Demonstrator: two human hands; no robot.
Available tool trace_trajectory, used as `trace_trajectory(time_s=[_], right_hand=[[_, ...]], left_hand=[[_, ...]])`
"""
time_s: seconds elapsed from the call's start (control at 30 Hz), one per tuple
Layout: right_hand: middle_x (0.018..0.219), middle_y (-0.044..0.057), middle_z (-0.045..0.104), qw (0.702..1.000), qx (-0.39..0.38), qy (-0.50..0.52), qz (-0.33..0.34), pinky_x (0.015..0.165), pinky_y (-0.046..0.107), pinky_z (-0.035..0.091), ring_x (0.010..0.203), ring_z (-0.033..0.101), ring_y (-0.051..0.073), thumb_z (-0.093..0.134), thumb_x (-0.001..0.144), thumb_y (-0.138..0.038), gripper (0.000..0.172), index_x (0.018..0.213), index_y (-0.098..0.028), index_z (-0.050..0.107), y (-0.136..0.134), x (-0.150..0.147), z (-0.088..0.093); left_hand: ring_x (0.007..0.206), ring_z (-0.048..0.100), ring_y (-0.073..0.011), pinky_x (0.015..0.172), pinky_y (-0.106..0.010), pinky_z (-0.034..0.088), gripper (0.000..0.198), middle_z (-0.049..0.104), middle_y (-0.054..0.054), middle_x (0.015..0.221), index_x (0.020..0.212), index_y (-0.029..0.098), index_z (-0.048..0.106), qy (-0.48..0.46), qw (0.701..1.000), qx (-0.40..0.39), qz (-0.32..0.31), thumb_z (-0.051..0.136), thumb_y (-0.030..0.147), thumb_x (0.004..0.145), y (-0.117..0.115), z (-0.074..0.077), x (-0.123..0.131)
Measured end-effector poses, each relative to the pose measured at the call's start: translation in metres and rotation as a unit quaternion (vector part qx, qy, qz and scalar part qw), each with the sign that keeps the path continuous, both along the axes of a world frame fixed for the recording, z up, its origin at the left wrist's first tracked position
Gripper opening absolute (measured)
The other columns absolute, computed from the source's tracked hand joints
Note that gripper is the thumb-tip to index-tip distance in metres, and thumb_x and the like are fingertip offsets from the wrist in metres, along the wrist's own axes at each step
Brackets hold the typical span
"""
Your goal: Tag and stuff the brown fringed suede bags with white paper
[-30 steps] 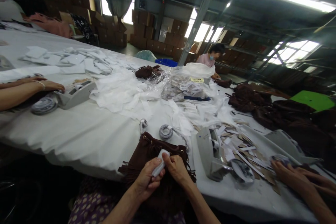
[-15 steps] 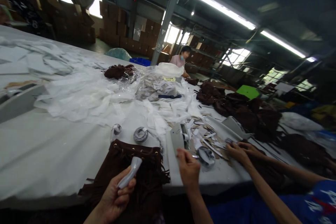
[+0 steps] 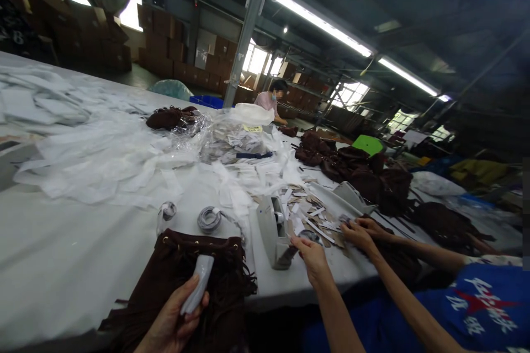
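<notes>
We find a factory workshop, by appearance a packing or finishing floor. A long worktable point(image 3: 83, 265) under white covering bears loose white sheets point(image 3: 111, 154), a grey tape dispenser point(image 3: 267, 234), a fringed brown bag point(image 3: 159, 273) and a heap of dark brown goods point(image 3: 343, 160). We note co-workers in blue point(image 3: 476, 303) and pink point(image 3: 264, 100) at this table. Cardboard cartons point(image 3: 163, 25) stand stacked towards the windows; a fluorescent tube point(image 3: 318, 21) and a bare metal post point(image 3: 250, 27) confirm industrial premises.

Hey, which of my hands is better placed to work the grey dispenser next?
Probably the right hand: its fingertips are right by the grey dispenser, though contact is unclear. The left hand is farther away and already grips a pale bundle over the brown bag.
</notes>
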State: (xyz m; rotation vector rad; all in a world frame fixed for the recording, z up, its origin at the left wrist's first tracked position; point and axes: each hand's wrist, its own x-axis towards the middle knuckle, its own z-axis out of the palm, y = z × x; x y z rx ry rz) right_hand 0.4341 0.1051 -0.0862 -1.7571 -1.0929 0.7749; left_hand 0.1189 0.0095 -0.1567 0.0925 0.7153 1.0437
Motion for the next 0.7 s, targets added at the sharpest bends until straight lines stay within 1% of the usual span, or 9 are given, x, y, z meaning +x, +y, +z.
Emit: trace_trajectory(time_s=[0.07, 0.13, 0.23, 0.3, 0.37, 0.43, 0.53, 0.7], right_hand=[[0.070, 0.005, 0.069, 1.000, 0.013, 0.011, -0.017, 0.057, 0.026, 0.042, 0.064, 0.059, 0.018, 0.068, 0.058, -0.053, 0.042, 0.071, -0.014, 0.072, -0.007, 0.003, 0.003], [0.070, 0.005, 0.068, 0.999, 0.020, 0.015, -0.027, 0.057, 0.026, 0.042, 0.065, 0.058, 0.018, 0.069, 0.058, -0.053, 0.042, 0.073, -0.014, 0.072, -0.018, 0.005, 0.002], [0.066, 0.005, 0.067, 1.000, 0.013, 0.007, -0.024, 0.056, 0.026, 0.041, 0.062, 0.057, 0.017, 0.070, 0.058, -0.052, 0.041, 0.070, -0.013, 0.070, -0.035, 0.004, -0.009], [0.062, 0.005, 0.064, 1.000, 0.003, -0.010, -0.020, 0.053, 0.026, 0.040, 0.058, 0.055, 0.017, 0.065, 0.062, -0.057, 0.045, 0.068, -0.013, 0.068, -0.042, 0.000, -0.021], [0.057, 0.004, 0.062, 0.998, -0.001, -0.058, -0.024, 0.051, 0.026, 0.039, 0.055, 0.054, 0.018, 0.057, 0.066, -0.062, 0.050, 0.068, -0.014, 0.067, -0.044, -0.004, -0.031], [0.058, 0.006, 0.064, 0.990, 0.008, -0.132, -0.040, 0.054, 0.028, 0.040, 0.058, 0.058, 0.021, 0.050, 0.070, -0.063, 0.051, 0.070, -0.015, 0.067, -0.043, -0.007, -0.035], [0.066, 0.008, 0.069, 0.974, 0.025, -0.218, -0.059, 0.061, 0.029, 0.042, 0.067, 0.062, 0.024, 0.045, 0.074, -0.060, 0.049, 0.075, -0.017, 0.069, -0.042, -0.012, -0.034], [0.068, 0.012, 0.069, 0.960, 0.031, -0.272, -0.067, 0.064, 0.031, 0.042, 0.066, 0.062, 0.025, 0.038, 0.077, -0.059, 0.054, 0.077, -0.016, 0.070, -0.042, -0.014, -0.032]], left_hand=[[0.038, 0.030, 0.0005, 0.028, -0.009, 0.020, 0.040, 0.058, 0.000, 0.059, 0.074, 0.009, 0.061, 0.040, 0.999, 0.023, 0.000, 0.080, 0.043, 0.065, 0.000, -0.002, 0.003], [0.038, 0.030, 0.0003, 0.028, -0.009, 0.020, 0.044, 0.058, 0.000, 0.059, 0.074, 0.010, 0.061, 0.074, 0.996, 0.045, 0.000, 0.079, 0.049, 0.064, 0.000, -0.004, 0.004], [0.036, 0.028, 0.0005, 0.027, -0.010, 0.019, 0.045, 0.059, 0.001, 0.061, 0.075, 0.012, 0.060, 0.115, 0.991, 0.064, 0.007, 0.075, 0.054, 0.066, -0.002, -0.009, 0.006], [0.036, 0.028, 0.0007, 0.027, -0.010, 0.018, 0.046, 0.060, 0.001, 0.063, 0.077, 0.013, 0.059, 0.139, 0.988, 0.066, 0.019, 0.074, 0.055, 0.066, -0.003, -0.011, 0.007], [0.035, 0.027, 0.0010, 0.027, -0.010, 0.017, 0.046, 0.061, 0.001, 0.064, 0.078, 0.014, 0.059, 0.154, 0.985, 0.068, 0.026, 0.074, 0.056, 0.066, -0.005, -0.011, 0.008], [0.034, 0.026, 0.0013, 0.027, -0.011, 0.016, 0.046, 0.060, 0.002, 0.063, 0.077, 0.014, 0.058, 0.163, 0.983, 0.074, 0.029, 0.073, 0.056, 0.065, -0.005, -0.011, 0.009], [0.033, 0.025, 0.0016, 0.027, -0.011, 0.016, 0.046, 0.059, 0.002, 0.062, 0.076, 0.014, 0.058, 0.178, 0.980, 0.085, 0.035, 0.073, 0.057, 0.066, -0.005, -0.010, 0.010], [0.034, 0.027, 0.0012, 0.029, -0.012, 0.017, 0.046, 0.058, 0.003, 0.061, 0.079, 0.015, 0.059, 0.194, 0.974, 0.103, 0.053, 0.072, 0.057, 0.067, -0.004, -0.007, 0.011]])
